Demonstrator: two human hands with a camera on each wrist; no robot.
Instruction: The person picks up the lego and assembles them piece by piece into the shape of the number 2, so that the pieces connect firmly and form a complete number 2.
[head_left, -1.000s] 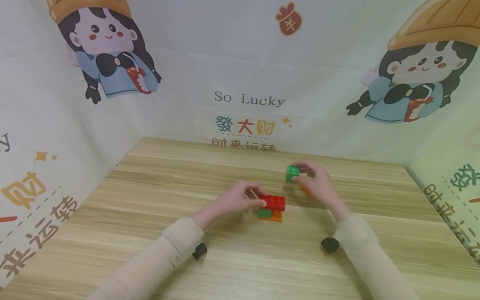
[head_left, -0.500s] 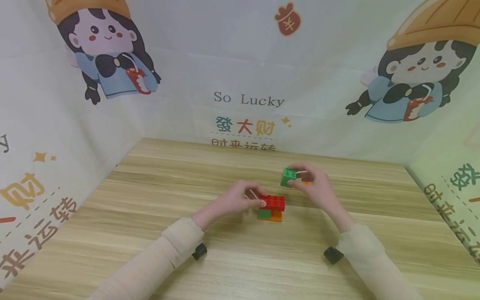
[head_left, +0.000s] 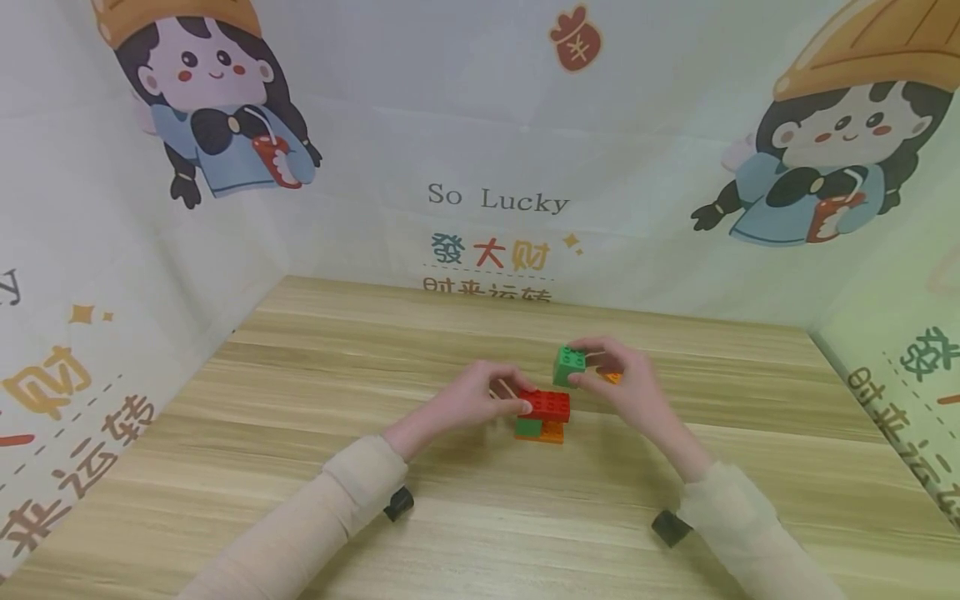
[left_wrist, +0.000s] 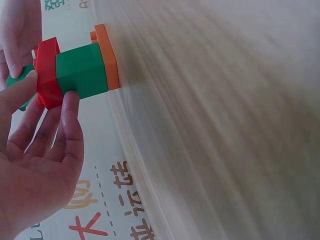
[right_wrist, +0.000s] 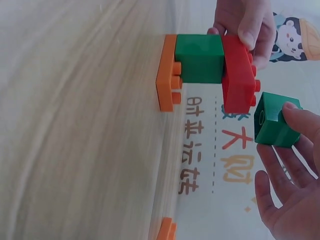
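A small stack of toy building bricks stands on the table: a flat orange brick [right_wrist: 166,75] at the bottom, a green brick [right_wrist: 200,58] on one end of it, and a long red brick [head_left: 551,406] on top. My left hand [head_left: 483,396] grips the red brick's left end between thumb and fingers, with one fingertip against the green brick below in the left wrist view. A second green brick [head_left: 569,365] is pinched in my right hand [head_left: 626,383], raised just behind and above the red brick, its hollow underside facing the stack in the right wrist view.
Another orange brick [head_left: 613,377] lies on the wooden table [head_left: 300,375] behind my right hand, partly hidden. Black wrist cameras [head_left: 399,502] sit under both sleeves. A printed cloth [head_left: 360,167] hangs along the table's back and sides.
My right hand has carried the second green brick left and toward the stack, uncovering part of the loose orange brick. The left hand and the stack have stayed in place.
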